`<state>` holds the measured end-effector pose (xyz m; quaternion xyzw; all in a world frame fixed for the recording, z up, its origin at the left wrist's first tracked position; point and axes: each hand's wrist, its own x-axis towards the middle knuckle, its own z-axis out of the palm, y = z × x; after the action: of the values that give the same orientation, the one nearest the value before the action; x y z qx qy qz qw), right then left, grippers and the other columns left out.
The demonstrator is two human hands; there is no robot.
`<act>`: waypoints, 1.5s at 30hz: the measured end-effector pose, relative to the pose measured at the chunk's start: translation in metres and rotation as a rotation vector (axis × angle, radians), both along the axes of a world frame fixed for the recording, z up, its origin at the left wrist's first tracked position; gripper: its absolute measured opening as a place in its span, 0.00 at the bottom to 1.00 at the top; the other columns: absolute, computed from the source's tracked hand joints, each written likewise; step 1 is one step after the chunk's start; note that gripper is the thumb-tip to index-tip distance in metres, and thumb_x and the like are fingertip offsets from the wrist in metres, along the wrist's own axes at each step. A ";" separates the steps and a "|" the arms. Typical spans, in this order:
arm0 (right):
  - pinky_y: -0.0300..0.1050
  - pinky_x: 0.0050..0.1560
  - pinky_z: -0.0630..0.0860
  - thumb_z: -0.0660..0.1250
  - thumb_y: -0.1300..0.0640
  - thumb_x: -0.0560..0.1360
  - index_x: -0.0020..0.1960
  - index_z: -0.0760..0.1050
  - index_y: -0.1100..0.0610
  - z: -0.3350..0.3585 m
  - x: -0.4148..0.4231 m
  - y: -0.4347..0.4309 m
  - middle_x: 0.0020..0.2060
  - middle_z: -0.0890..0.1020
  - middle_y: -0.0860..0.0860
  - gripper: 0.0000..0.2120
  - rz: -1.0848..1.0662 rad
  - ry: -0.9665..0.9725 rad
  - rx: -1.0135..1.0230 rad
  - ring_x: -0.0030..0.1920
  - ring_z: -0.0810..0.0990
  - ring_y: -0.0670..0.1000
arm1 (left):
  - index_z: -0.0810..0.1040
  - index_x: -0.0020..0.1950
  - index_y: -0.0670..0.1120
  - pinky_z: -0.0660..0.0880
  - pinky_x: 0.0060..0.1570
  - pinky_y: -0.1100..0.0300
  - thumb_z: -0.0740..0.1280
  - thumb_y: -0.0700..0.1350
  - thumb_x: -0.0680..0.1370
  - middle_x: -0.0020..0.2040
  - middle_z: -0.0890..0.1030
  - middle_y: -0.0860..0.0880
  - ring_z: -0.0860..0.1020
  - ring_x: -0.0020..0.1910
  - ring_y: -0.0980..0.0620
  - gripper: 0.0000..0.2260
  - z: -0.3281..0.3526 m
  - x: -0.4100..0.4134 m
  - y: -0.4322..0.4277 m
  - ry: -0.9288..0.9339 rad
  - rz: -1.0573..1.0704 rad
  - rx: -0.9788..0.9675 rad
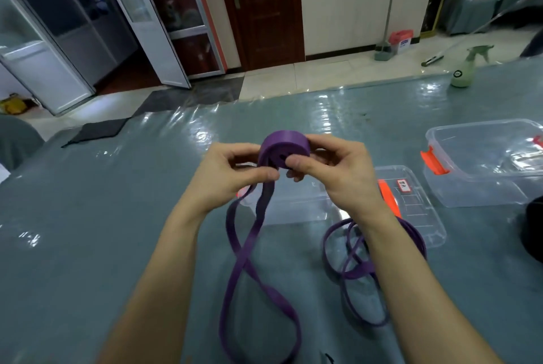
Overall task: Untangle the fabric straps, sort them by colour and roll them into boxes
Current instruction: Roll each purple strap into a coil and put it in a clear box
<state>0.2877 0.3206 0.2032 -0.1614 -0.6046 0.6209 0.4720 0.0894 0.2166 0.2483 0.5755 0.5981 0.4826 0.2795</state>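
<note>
Head view: left hand (232, 175) and right hand (332, 169) are holding a flat purple strap roll (283, 147) just above the clear plastic box (293, 205), each grip pinching the round coil. Its loose tail (249, 246) is looping on the glossy table (117, 216) in front of the box. Another purple strap (358, 263) is lying tangled to the box's right.

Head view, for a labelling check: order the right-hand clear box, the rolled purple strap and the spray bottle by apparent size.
1. clear box
2. purple roll
3. spray bottle
The roll and the bottle look nearly alike. The roll is held nearer the camera, so their real order is unsure.
</note>
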 end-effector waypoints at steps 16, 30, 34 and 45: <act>0.34 0.46 0.79 0.84 0.39 0.66 0.61 0.86 0.42 -0.014 0.005 -0.015 0.54 0.85 0.40 0.25 0.061 -0.544 0.233 0.37 0.81 0.47 | 0.92 0.46 0.54 0.82 0.48 0.46 0.87 0.55 0.69 0.40 0.87 0.52 0.85 0.41 0.51 0.10 0.006 -0.013 -0.014 0.593 -0.056 -0.232; 0.42 0.50 0.79 0.77 0.51 0.79 0.62 0.82 0.51 -0.008 0.001 -0.034 0.50 0.81 0.42 0.13 -0.072 -0.649 0.565 0.45 0.81 0.47 | 0.91 0.48 0.57 0.82 0.46 0.51 0.80 0.65 0.69 0.39 0.87 0.54 0.84 0.46 0.50 0.15 0.061 0.019 0.005 1.343 -0.113 -0.277; 0.29 0.53 0.73 0.80 0.51 0.77 0.58 0.86 0.53 -0.007 0.006 -0.032 0.45 0.83 0.43 0.12 -0.159 -0.581 0.558 0.41 0.82 0.47 | 0.91 0.50 0.55 0.83 0.45 0.51 0.79 0.66 0.71 0.40 0.88 0.55 0.85 0.44 0.53 0.17 0.056 0.018 0.005 1.220 -0.119 -0.228; 0.47 0.49 0.84 0.77 0.67 0.76 0.59 0.83 0.62 -0.010 0.018 -0.025 0.45 0.88 0.64 0.12 0.032 -0.090 -0.068 0.36 0.86 0.54 | 0.92 0.53 0.49 0.86 0.54 0.57 0.86 0.44 0.67 0.50 0.91 0.45 0.90 0.50 0.45 0.15 -0.005 -0.004 -0.026 -0.004 -0.021 -0.065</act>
<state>0.3062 0.2951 0.1927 -0.1955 -0.6063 0.6407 0.4285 0.0852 0.1907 0.2430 0.5714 0.6068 0.4611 0.3044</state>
